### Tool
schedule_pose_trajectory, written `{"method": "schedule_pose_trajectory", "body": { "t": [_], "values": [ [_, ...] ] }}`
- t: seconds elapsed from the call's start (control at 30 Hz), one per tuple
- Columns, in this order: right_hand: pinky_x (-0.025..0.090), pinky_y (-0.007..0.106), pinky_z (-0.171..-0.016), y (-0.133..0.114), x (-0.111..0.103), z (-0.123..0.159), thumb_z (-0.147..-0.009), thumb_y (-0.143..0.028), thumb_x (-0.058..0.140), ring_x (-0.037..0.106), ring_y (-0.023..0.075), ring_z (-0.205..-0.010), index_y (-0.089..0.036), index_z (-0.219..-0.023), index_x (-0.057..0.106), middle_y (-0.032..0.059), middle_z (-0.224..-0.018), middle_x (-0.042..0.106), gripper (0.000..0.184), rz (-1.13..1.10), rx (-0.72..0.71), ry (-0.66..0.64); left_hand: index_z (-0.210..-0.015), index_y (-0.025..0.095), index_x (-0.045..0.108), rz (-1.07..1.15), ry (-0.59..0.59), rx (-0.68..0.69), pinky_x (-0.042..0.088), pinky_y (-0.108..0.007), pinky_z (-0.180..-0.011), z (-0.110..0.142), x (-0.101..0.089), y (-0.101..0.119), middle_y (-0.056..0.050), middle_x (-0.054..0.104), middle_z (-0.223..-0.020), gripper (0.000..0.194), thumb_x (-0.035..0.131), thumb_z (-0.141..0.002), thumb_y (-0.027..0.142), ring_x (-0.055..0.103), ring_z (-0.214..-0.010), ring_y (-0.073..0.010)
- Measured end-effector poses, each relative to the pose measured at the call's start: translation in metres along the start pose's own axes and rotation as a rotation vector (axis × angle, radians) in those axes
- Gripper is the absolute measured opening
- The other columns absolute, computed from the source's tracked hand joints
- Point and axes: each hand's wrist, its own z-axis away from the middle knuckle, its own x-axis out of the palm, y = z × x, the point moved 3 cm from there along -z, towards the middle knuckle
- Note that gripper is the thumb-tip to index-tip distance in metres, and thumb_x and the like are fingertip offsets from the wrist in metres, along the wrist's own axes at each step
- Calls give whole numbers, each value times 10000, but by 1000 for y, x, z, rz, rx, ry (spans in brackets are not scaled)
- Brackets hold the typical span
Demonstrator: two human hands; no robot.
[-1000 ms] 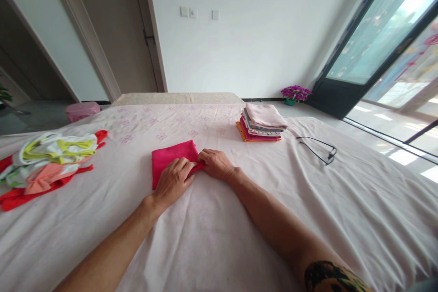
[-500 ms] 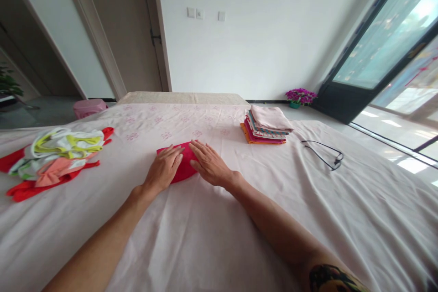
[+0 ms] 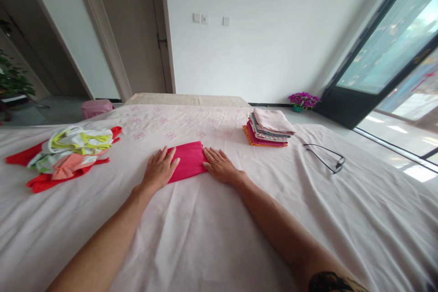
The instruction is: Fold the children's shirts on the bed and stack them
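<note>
A bright pink-red folded cloth [image 3: 187,161] lies flat on the pale pink bedsheet [image 3: 191,237], roughly rectangular in outline. My left hand [image 3: 159,167] rests flat over its left edge, fingers stretched out and the thumb on the cloth. At the opposite edge my right hand [image 3: 221,164] lies flat with fingers extended, its fingertips touching the cloth. Neither hand grips anything. To the right stands a neat stack of folded cloths [image 3: 270,127], light pink on top with teal, patterned, magenta and orange layers below.
A loose heap of clothes [image 3: 75,148] in red, white, yellow-green and coral lies at the left. Black-framed eyeglasses [image 3: 337,164] sit on the sheet at the right. Beyond the bed are a pink stool [image 3: 97,107] and a pot of purple flowers [image 3: 303,99].
My hands have moved apart, from the middle of the pink-red cloth out to its two side edges. More of the cloth shows between them, and it looks flatter. The view has shifted slightly.
</note>
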Motion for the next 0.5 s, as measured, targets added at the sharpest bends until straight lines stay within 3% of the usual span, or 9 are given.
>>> {"method": "schedule_pose_trajectory", "body": {
  "t": [0.17, 0.23, 0.3, 0.4, 0.5],
  "values": [
    [179, 443, -1219, 8, -4, -3, -1025, -405, 375, 281, 233, -1481, -179, -1503, 418, 100, -1573, 381, 530, -115, 50, 24, -1345, 78, 559, 142, 169, -135, 401, -484, -1106, 5, -7, -15, -208, 614, -1329, 521, 324, -986, 374, 529, -1300, -301],
    [248, 410, -1197, 13, -10, -2, -1004, -346, 416, 375, 229, -1433, -172, -1444, 499, 114, -1518, 465, 481, -213, 110, 67, -1286, 118, 609, 221, 251, -47, 400, -453, -1124, 10, -18, -11, -172, 621, -1326, 457, 360, -978, 348, 521, -1305, -273],
    [342, 391, -1146, 18, -18, 3, -961, -260, 452, 492, 232, -1343, -163, -1370, 574, 131, -1433, 556, 438, -330, 227, 138, -1207, 187, 661, 276, 263, 126, 399, -439, -1131, 18, -29, 0, -118, 639, -1302, 372, 425, -966, 342, 521, -1296, -254],
    [510, 377, -967, 20, -29, 15, -882, -178, 482, 640, 230, -1130, -155, -1314, 607, 133, -1291, 649, 450, -572, 444, 226, -1131, 239, 698, 300, 175, 319, 439, -441, -1085, 32, -43, 16, -77, 671, -1219, 280, 579, -900, 342, 565, -1204, -253],
    [572, 308, -732, 13, -33, 20, -864, -199, 497, 688, 201, -937, -131, -1354, 545, 130, -1148, 691, 497, -786, 610, 170, -1141, 259, 699, 313, 92, 374, 482, -429, -1008, 41, -49, 23, -66, 680, -1158, 308, 664, -843, 331, 596, -1112, -251]
  ]
}}
